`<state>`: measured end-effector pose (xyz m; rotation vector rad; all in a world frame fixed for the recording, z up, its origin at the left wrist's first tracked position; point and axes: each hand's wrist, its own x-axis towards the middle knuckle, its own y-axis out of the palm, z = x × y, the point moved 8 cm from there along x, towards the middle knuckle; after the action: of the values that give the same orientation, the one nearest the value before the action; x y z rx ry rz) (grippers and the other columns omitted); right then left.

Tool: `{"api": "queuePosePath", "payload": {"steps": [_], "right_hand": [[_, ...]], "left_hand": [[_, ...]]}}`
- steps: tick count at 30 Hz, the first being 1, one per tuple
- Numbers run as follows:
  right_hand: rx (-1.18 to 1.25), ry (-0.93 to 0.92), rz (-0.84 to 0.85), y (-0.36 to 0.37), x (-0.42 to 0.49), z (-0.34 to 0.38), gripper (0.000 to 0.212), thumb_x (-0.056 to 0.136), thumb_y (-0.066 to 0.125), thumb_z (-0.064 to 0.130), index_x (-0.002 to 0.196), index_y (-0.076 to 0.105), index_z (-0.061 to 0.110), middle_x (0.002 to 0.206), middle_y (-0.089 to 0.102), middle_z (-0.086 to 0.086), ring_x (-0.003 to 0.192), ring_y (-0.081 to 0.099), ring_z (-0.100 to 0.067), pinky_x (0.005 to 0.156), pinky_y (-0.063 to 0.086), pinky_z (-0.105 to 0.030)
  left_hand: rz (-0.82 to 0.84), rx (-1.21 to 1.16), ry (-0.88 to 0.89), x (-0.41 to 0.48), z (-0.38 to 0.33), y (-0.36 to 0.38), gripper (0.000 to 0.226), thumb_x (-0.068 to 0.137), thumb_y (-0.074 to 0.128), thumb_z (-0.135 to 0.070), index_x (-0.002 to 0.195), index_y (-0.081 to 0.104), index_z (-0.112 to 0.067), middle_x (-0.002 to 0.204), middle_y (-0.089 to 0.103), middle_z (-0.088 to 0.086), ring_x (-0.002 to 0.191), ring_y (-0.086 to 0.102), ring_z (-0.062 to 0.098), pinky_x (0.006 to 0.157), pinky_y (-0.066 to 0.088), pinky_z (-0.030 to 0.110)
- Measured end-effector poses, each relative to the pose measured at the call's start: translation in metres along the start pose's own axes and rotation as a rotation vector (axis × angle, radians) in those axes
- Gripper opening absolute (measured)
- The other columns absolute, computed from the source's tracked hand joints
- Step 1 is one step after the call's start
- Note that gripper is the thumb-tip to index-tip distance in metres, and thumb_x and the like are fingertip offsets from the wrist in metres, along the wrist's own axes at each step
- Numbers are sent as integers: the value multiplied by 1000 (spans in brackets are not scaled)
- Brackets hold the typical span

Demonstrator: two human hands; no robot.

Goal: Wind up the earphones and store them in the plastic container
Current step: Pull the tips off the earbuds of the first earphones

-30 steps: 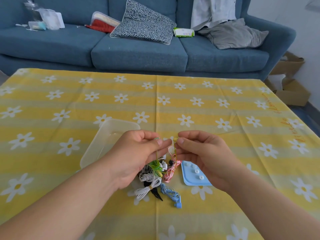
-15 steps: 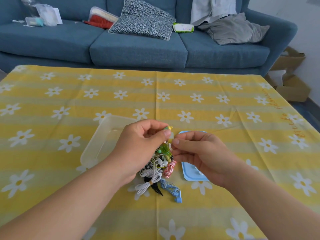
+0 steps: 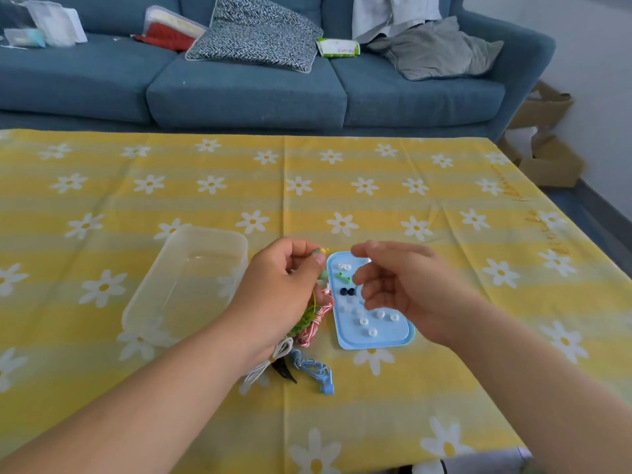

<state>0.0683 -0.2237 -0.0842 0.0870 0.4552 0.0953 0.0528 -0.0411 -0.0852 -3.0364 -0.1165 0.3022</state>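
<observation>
both my bare forearms reach forward from the lower corners and angle toward each other. my left hand (image 3: 284, 285) is curled, thumb and fingers (image 3: 319, 258) pinched together at its upper right. my right hand (image 3: 407, 285) hovers just beside it, blurred, palm facing left, fingers loosely spread and holding nothing.

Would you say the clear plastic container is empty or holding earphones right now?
Empty: the tablecloth shows through the container, and no cables lie inside.
</observation>
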Motion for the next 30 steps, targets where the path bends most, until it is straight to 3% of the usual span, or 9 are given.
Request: {"api": "queuePosePath", "payload": {"steps": [2,4,7,12,15,21,25,27,30], "right_hand": [[-158,-61,-240,-39,7,4,16,96,64,13,106,72,4,74,68,-12,59,58,-21,55,53,-32],[-353,-108,-363,-59,15,3,12,91,64,12,96,74,6,75,67,-9,61,57,-19,55,51,-30],[-600,-147,-398,-60,29,-2,12,87,63,11,87,73,5,75,67,-12,61,54,-20,55,47,-29],[-803,-160,-431,-54,50,-12,16,86,60,12,84,71,1,76,71,-20,54,50,-19,51,42,-28],[-842,-130,-442,-53,58,-18,18,85,65,18,82,72,1,67,68,-15,52,50,-20,50,42,-26],[-781,-77,-479,-53,64,-22,11,81,68,17,81,74,7,63,63,-7,56,53,-21,54,45,-28],[-668,-200,-452,-38,47,7,5,84,70,14,81,75,14,72,71,-2,61,58,-17,51,47,-24],[-557,-259,-362,-16,33,22,6,84,73,13,84,77,18,75,76,0,59,63,-12,49,50,-19],[-201,-188,-93,21,17,19,13,81,80,2,92,76,8,77,76,-11,67,70,-19,64,58,-23]], "left_hand": [[62,-27,-63,-3,5,7,7,99,66,-16,105,69,-16,59,65,-1,54,66,12,52,49,19],[94,-59,-117,-7,12,11,7,96,69,-11,103,71,-12,65,67,4,54,64,12,51,49,18],[117,-54,-146,-9,18,12,8,93,73,-8,100,74,-12,72,68,11,55,64,16,59,54,27],[128,-83,-148,-9,16,10,9,91,73,-5,98,76,-10,69,69,6,60,62,19,54,51,17],[137,-70,-143,-8,17,9,9,91,74,-7,97,76,-13,71,70,6,61,64,18,57,53,20],[134,-47,-133,-7,14,1,10,89,76,-8,96,77,-15,77,75,7,59,67,15,60,58,29],[97,-56,-98,-4,6,-9,13,84,81,-5,93,77,-13,75,77,1,57,64,16,65,61,30],[58,-74,-82,-3,2,-17,14,81,83,-5,91,76,-12,75,77,6,58,66,18,66,61,30],[7,-122,-72,-2,-3,-26,15,81,83,-6,93,74,-11,81,76,17,59,68,20,65,60,32]]}}
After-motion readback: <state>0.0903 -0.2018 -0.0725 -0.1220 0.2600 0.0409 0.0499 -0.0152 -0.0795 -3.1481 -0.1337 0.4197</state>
